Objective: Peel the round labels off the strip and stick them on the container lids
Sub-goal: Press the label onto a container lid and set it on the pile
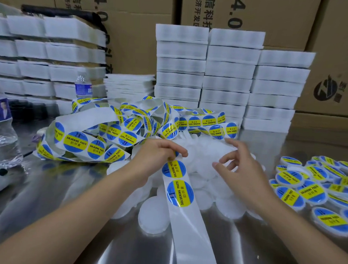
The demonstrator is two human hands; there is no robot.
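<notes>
At the middle of the bench (62,216), the left hand (159,153) pinches the strip (191,231) just above its next round label (174,169). The right hand (240,162) holds nothing, fingers loosely spread over the unlabelled lids (154,212). Risks noted: the label could fold onto itself or land off-centre, and the tangled strip pile (108,132) behind may snag under a pull.

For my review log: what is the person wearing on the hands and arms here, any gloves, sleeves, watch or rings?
Nothing worn shows. The left hand and right hand are bare: no gloves, no rings visible. The left forearm and right forearm are bare to the frame edge, with no sleeve, watch or wristband in view.
</notes>
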